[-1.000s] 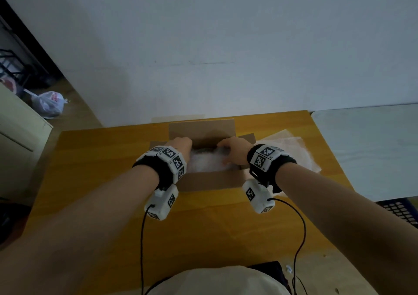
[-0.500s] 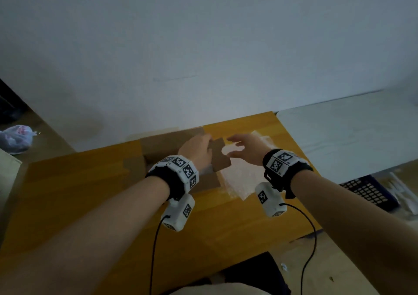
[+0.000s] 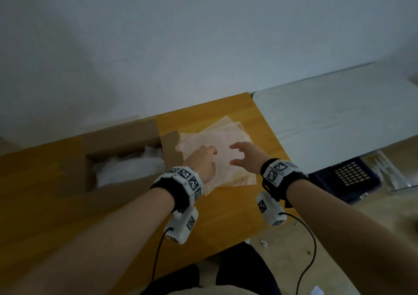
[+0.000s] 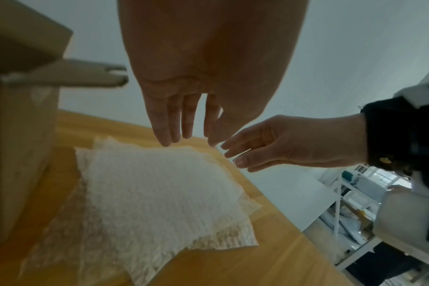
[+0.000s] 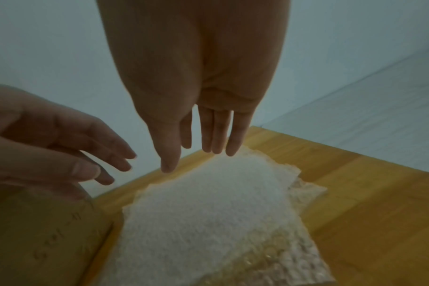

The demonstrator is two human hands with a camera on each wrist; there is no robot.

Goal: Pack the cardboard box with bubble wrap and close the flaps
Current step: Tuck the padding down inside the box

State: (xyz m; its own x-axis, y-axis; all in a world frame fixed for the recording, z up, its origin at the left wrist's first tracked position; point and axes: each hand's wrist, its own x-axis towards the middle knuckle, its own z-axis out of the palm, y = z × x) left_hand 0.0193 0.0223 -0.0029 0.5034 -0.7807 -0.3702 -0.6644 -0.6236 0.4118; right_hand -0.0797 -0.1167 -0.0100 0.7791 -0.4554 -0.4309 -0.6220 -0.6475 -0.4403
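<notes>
A brown cardboard box [image 3: 122,136] stands open on the wooden table, flaps spread, with crumpled bubble wrap [image 3: 129,166] inside. To its right lies a stack of flat bubble wrap sheets [image 3: 224,136] [image 4: 159,193] [image 5: 208,209]. Both hands hover just above that stack with straight, slightly spread fingers and hold nothing. My left hand [image 3: 203,159] [image 4: 184,125] is over the stack's left part beside the box's right flap [image 3: 170,145]. My right hand [image 3: 246,154] [image 5: 198,141] is over the right part.
The wooden table [image 3: 226,215] ends just right of the sheets, where a white table [image 3: 339,114] adjoins. A dark blue crate [image 3: 348,177] sits on the floor below it. A wall runs behind the tables. Cables hang from both wrists.
Both hands left the box, where they pressed bubble wrap down, and swung right to hover over the stack of flat sheets. The head view turned right with them.
</notes>
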